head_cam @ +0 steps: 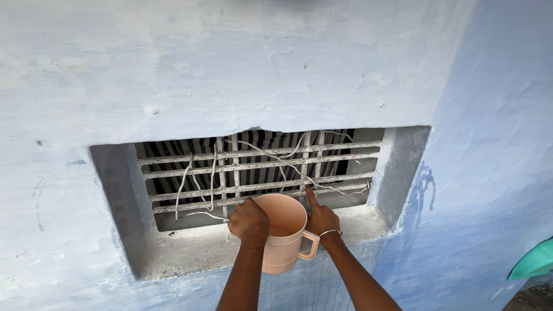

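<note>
On the window ledge (190, 250), the left hand (249, 219) was curled shut over the near rim of a peach plastic mug (283, 233), its fingers (237, 223) closed on the lip. The right hand (321, 219) rested behind the mug's far side, index finger stretched up to touch the lowest bar of the white-painted window grille (259, 170), the other fingers folded and gripping nothing visible. The mug sat at the ledge's front edge, handle toward the right wrist with its thin bangle (330, 232). Held only by the rim, the mug looked likely to tip and spill if that hold slipped. White wires (184, 184) hung loosely through the bars and might snag a finger. The mug's contents were hard to read, the striped cloth (173, 150) behind the bars was partly hidden, and a teal object (533, 259) was cut off at right.
</note>
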